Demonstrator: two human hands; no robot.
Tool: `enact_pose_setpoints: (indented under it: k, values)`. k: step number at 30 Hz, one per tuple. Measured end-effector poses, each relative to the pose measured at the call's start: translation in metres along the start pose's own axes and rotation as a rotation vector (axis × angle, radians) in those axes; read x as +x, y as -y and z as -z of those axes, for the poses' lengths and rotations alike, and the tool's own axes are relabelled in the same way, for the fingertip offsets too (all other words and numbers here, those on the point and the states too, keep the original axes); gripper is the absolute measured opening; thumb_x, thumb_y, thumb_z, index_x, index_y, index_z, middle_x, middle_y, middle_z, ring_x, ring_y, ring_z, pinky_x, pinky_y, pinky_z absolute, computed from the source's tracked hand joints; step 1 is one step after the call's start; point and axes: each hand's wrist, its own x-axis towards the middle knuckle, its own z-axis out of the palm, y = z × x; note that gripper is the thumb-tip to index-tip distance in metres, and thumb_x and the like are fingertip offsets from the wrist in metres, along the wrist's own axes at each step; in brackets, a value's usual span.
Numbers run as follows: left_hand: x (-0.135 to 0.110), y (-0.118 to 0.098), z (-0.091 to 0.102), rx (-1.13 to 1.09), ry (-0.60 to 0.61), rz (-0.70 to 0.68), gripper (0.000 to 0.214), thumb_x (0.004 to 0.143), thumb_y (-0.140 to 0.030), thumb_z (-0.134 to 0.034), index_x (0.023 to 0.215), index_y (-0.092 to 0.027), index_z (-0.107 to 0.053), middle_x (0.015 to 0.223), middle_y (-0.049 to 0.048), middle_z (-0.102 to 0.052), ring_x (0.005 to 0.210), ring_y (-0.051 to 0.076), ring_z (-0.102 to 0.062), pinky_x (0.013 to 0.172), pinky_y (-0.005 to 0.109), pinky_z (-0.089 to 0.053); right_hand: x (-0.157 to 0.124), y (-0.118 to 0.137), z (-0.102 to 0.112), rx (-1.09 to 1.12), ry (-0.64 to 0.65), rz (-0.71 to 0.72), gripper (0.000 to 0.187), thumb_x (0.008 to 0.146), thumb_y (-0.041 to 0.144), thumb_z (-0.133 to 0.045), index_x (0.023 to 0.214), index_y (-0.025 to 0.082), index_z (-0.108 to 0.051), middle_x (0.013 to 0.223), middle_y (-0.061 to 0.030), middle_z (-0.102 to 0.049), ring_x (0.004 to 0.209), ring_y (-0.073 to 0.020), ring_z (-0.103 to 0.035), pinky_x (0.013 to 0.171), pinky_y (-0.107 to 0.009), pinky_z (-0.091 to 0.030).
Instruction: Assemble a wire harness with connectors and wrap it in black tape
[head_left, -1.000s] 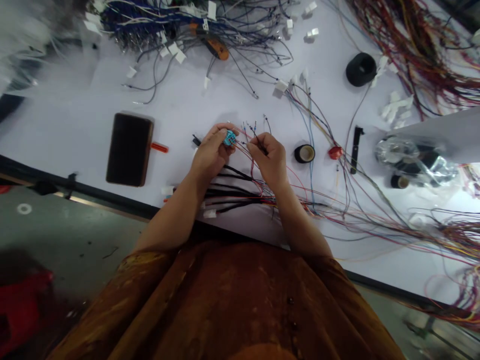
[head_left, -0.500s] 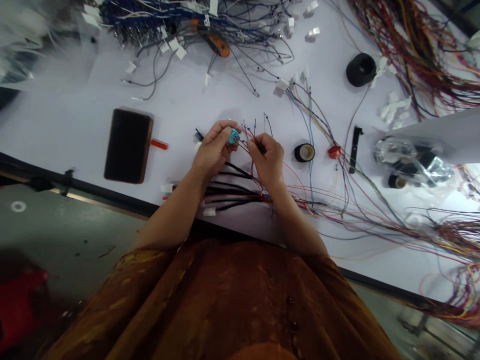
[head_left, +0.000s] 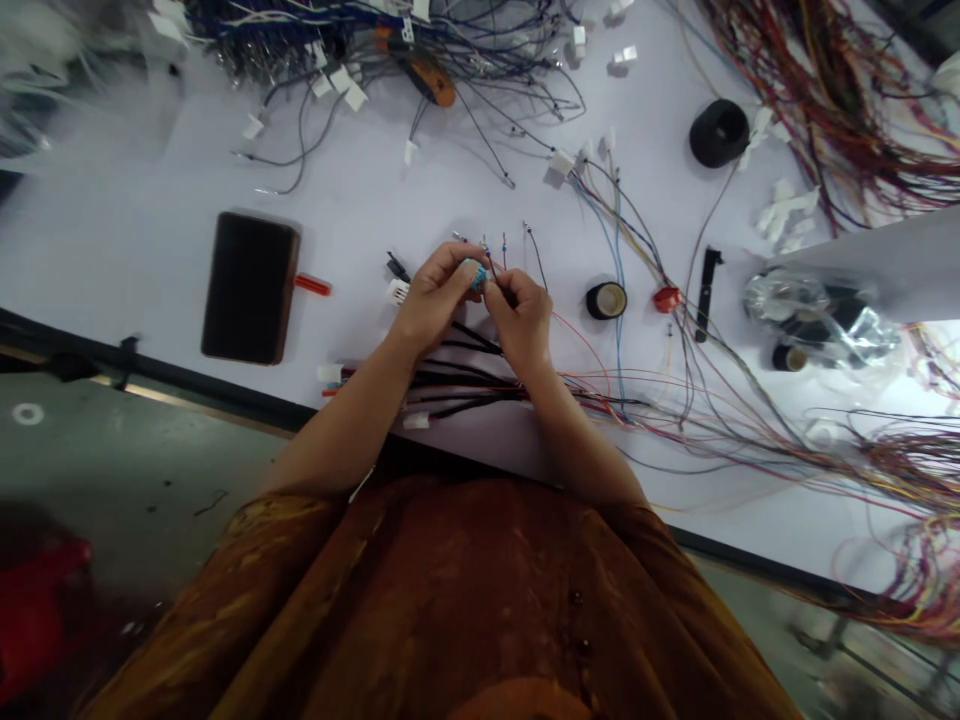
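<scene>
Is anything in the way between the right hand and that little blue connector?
Nothing visible: the right hand is right at the blue connector, which the left hand holds. Thin wires show close beside it.

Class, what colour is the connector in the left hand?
The connector is turquoise blue; best in head view.

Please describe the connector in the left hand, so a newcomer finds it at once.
Above the pale table, find the left hand near the picture's middle. It holds the connector, close to the right hand. The turquoise colour sets it apart from the white plug beside the left hand.
</scene>
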Motion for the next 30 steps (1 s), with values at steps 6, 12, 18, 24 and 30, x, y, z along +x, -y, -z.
enact_pose_setpoints:
  k: [6, 12, 18, 24, 30]
  values:
    - [-0.002, -0.008, 0.000, -0.068, -0.048, 0.122, 0.016, 0.093, -0.040, -0.067, 0.098, -0.024, -0.066, 0.105, 0.0035, -0.072, 0.089, 0.014, -0.069, 0.079, 0.025, -0.057, 0.009, 0.006, 0.022, 0.063, -0.132, 0.144, 0.029, 0.099, 0.047, -0.053, 0.089, 0.021, -0.061, 0.078, 0.0020, -0.055, 0.073, -0.0100, -0.054, 0.069, -0.026, -0.046]
    - [0.001, -0.010, -0.001, -0.159, -0.128, 0.190, 0.014, 0.097, -0.036, -0.060, 0.097, -0.023, -0.063, 0.099, 0.0024, -0.070, 0.075, 0.011, -0.067, 0.080, 0.028, -0.060, -0.006, 0.013, 0.038, 0.117, -0.144, 0.144, 0.030, 0.105, 0.051, -0.041, 0.109, 0.026, -0.057, 0.067, 0.0045, -0.040, 0.054, -0.0107, -0.041, 0.054, -0.028, -0.040]
    - [0.000, -0.012, -0.003, -0.165, -0.154, 0.204, 0.011, 0.098, -0.030, -0.058, 0.096, -0.022, -0.065, 0.096, 0.0015, -0.071, 0.066, 0.008, -0.062, 0.066, 0.021, -0.057, -0.019, 0.011, 0.035, -0.145, 0.022, 0.183, 0.020, 0.101, 0.032, -0.049, 0.083, 0.023, -0.051, 0.070, 0.0026, -0.051, 0.065, -0.0126, -0.050, 0.065, -0.029, -0.043]
    - [-0.001, -0.015, -0.004, -0.233, -0.155, 0.228, 0.014, 0.100, -0.024, -0.053, 0.096, -0.020, -0.066, 0.090, 0.0004, -0.069, 0.063, 0.007, -0.061, 0.058, 0.019, -0.054, -0.015, 0.009, 0.038, -0.274, 0.111, 0.215, 0.017, 0.095, 0.017, -0.053, 0.079, 0.022, -0.051, 0.076, 0.0011, -0.057, 0.070, -0.0134, -0.052, 0.067, -0.029, -0.039]
    - [-0.001, -0.020, -0.009, -0.188, -0.178, 0.237, 0.013, 0.100, -0.022, -0.055, 0.092, -0.021, -0.065, 0.089, 0.0001, -0.068, 0.061, 0.007, -0.059, 0.057, 0.019, -0.053, -0.011, 0.019, 0.044, -0.409, 0.192, 0.203, 0.017, 0.096, 0.019, -0.053, 0.079, 0.022, -0.054, 0.081, -0.0012, -0.060, 0.074, -0.0154, -0.053, 0.068, -0.029, -0.039]
